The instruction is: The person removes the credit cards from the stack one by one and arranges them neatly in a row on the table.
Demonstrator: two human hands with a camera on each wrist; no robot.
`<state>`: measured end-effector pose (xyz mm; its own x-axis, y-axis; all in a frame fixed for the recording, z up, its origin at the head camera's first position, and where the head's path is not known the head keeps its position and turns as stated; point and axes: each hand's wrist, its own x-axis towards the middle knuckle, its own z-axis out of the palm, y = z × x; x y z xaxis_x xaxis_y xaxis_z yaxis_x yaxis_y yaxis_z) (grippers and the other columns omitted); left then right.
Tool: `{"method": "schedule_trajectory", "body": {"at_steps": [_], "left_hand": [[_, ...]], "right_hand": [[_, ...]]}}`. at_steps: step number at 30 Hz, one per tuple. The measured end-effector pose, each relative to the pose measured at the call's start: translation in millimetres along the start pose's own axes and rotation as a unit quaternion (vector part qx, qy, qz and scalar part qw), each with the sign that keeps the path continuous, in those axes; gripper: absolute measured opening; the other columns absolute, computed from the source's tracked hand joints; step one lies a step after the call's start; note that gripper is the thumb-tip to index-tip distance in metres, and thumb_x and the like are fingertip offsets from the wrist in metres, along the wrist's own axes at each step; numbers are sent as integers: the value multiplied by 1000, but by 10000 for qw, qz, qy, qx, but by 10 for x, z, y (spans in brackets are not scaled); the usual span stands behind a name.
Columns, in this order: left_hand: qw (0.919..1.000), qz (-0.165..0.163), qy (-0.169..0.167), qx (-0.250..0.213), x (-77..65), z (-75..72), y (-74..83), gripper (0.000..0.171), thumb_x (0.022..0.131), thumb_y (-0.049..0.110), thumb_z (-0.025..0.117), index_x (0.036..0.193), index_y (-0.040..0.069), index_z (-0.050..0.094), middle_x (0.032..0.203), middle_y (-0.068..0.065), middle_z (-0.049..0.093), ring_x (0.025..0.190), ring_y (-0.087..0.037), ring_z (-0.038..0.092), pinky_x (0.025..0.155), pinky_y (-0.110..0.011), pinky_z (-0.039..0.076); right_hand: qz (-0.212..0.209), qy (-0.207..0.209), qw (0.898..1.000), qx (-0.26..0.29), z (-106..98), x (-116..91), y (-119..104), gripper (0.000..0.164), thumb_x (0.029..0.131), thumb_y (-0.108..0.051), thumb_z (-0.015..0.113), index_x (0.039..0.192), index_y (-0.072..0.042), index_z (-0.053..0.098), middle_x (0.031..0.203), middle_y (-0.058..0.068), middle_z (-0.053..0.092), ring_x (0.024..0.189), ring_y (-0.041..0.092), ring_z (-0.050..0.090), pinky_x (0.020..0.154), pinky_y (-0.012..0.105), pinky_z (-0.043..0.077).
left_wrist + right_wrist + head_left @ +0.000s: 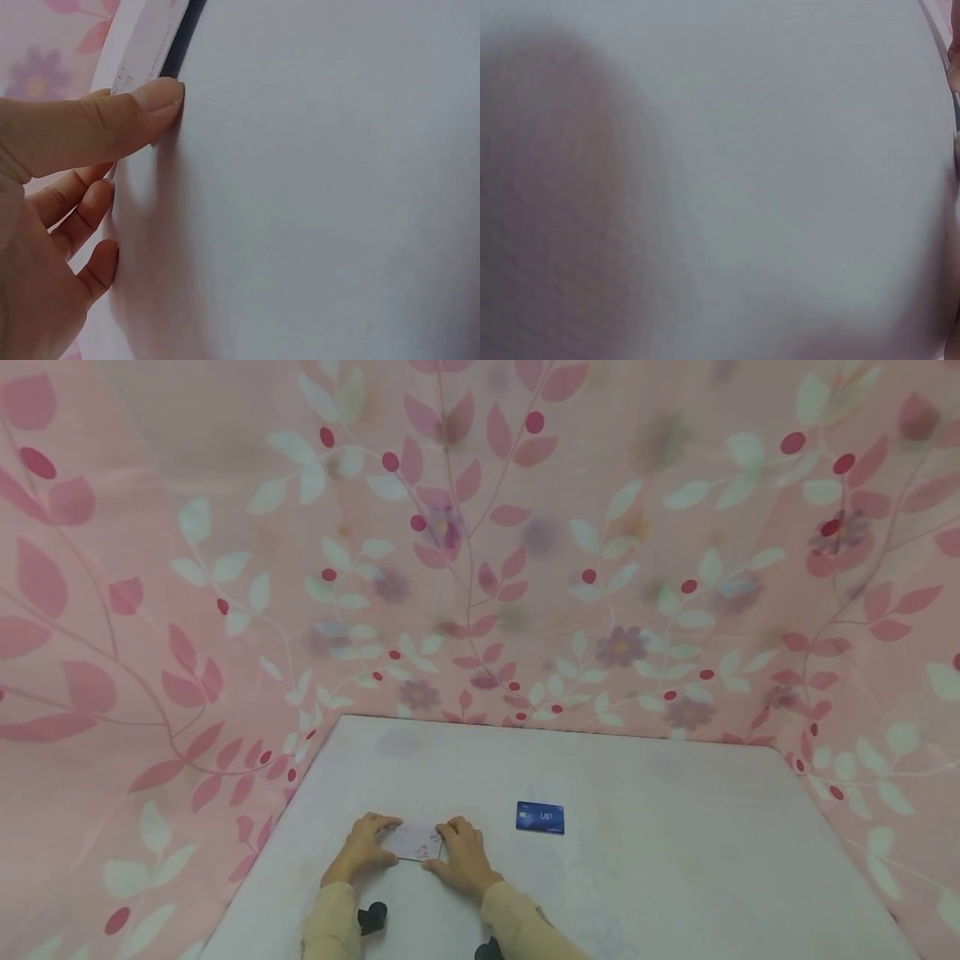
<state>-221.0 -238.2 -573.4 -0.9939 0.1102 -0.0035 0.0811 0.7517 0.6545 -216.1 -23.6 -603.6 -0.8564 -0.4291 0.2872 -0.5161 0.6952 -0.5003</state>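
A pale, pinkish-patterned card [416,842] lies low over the white table between two hands. My left hand [365,846] grips its left end, thumb at the near edge and fingers at the far edge. In the left wrist view, the thumb [161,96] presses on the corner of the card [154,45], which bears a row of small raised marks. The right hand [467,857] holds the opposite end, thumb and fingers at the two edges. The right wrist view catches only bits of fingers [955,71] at its right border.
A blue card marked VIP [540,817] lies flat to the right of the right hand. The white tabletop [675,860] spreads wide to the right. Pink floral cloth [480,568] stands behind and at both sides. Black wrist devices [372,918] hang at the cuffs.
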Motion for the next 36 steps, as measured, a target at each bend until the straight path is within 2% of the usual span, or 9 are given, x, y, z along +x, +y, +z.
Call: {"method": "schedule_trajectory", "body": {"at_steps": [10,18,28,36], "left_hand": [[9999,85,-52,-124,-3,14,-62,58,56,-1,82,111,5,65,110,-18,54,107,-43,46,89,-65,34],[9998,54,-61,-198,-41,2,-23,58,57,-1,81,112,4,65,111,-20,54,109,-44,45,91,-68,32],[9998,-126,-152,-78,-44,5,-9,60,59,0,80,116,5,63,116,-20,50,113,-46,42,93,-67,33],[9994,-214,-194,-194,-55,9,-17,60,60,0,79,118,5,63,120,-22,49,116,-48,40,95,-69,31]], "right_hand": [[170,-31,9998,92,38,-7,-2,54,80,-38,71,120,-4,59,109,3,47,98,17,45,86,34,36],[151,-12,9999,58,53,-12,15,53,81,-39,70,120,-4,60,109,3,47,99,17,45,87,35,37],[142,-21,9998,123,67,-19,35,52,83,-40,68,121,-6,59,109,2,46,99,16,44,90,36,37],[25,112,9999,124,82,-39,54,52,83,-40,68,121,-5,60,109,2,47,98,15,45,89,36,37]]}}
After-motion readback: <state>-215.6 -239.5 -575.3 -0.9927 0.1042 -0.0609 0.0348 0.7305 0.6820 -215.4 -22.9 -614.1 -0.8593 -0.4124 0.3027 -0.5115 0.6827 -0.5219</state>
